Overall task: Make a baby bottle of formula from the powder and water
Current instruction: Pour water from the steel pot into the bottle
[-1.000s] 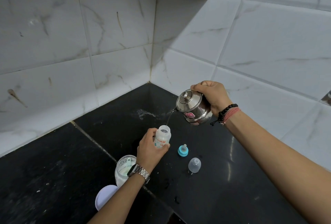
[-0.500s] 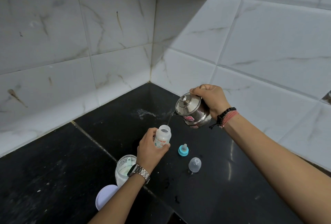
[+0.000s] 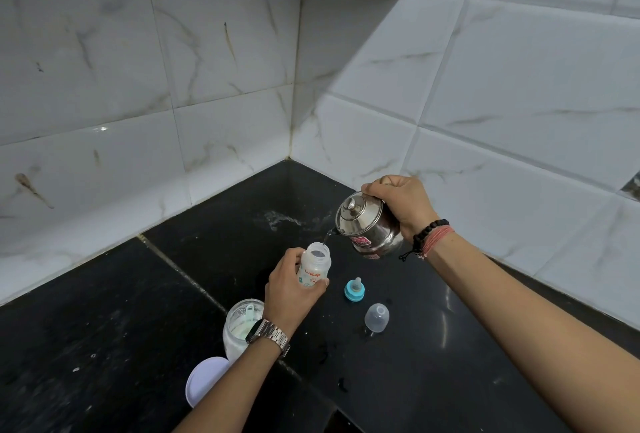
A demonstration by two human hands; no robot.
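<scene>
Black stone made up the counter [image 3: 104, 346], the biggest thing there, and everything stood on it in the corner by the white tiled wall [image 3: 485, 103]. Next in size was the shiny steel kettle [image 3: 367, 228], tipped over with its spout pointing down at the baby bottle [image 3: 314, 264]. A second before, the kettle was a little lower and closer to the bottle; now it sat a bit higher, and a thin stream of water [image 3: 327, 238] was still running from the spout into the open top of the bottle. That means the water step was going on and was not done, I think. How full the bottle was could not be told.

The right hand [image 3: 398, 204] was wrapped tight around the kettle from the back. The left hand [image 3: 289, 289] was curled around the side of the bottle, holding it up straight on the counter, as it had been before.

The open powder jar [image 3: 239, 328] stood just behind the left wrist, and its white lid [image 3: 204, 379] lay near it. The clear cap [image 3: 376, 317] and the little blue teat [image 3: 354, 289] sat to the right of the bottle, not touched, so the top still had to go on
</scene>
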